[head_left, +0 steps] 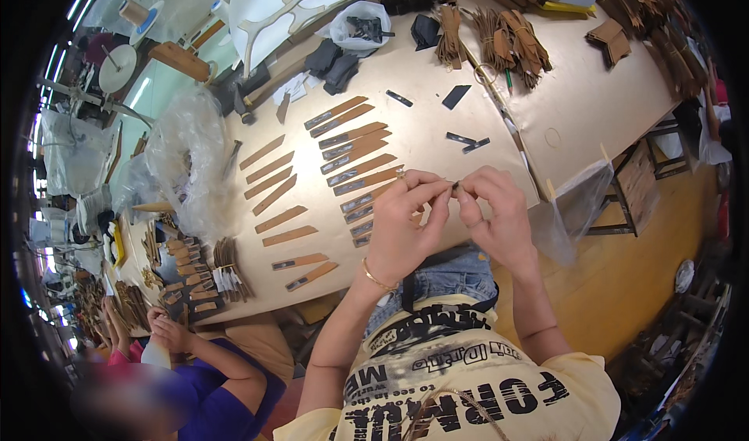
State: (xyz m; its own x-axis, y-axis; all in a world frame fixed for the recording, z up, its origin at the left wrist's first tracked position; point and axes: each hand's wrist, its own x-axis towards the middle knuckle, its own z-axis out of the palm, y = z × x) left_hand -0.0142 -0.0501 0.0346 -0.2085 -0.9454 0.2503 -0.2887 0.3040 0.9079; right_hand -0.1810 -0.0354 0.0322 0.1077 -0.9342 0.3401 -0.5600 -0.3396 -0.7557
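Note:
Close together near the table's front edge, my left hand and my right hand are both closed. Their fingertips pinch a small dark piece between them; most of it is hidden, so its kind does not show. Beside my left hand runs a column of brown strips with slanted tips and dark patches at one end. Farther left lie more brown strips, most of them plain. Beyond my hands are short black strips, two of them crossing, and a dark slanted patch.
Bundles of brown strips lie along the far side, near a white plastic bag of black pieces. A hammer and crumpled clear plastic are at left. A person in purple works at lower left. A dark-framed stool stands right.

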